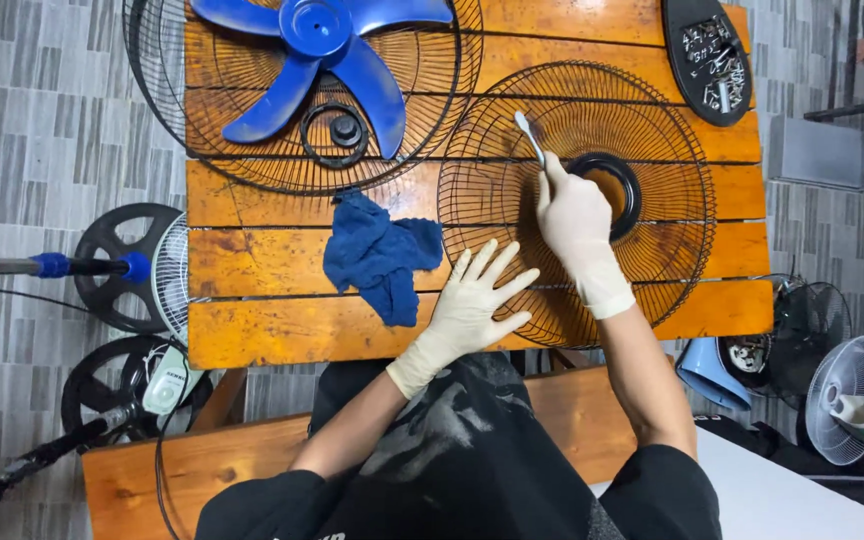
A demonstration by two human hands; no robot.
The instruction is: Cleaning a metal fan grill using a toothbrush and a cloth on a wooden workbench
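Grille (652,200), near table's right edge: we are brushing it, right hand (574,225) gripping brush (528,136), left hand (477,300) spread flat on its rim; blade (327,45) still off.

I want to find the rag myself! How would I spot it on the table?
Look at the orange wooden table. Between its two round black wire fan grilles, near the left hand, lies the crumpled blue cloth. It is the only soft, floppy thing there; the blue fan blade above it is hard plastic.
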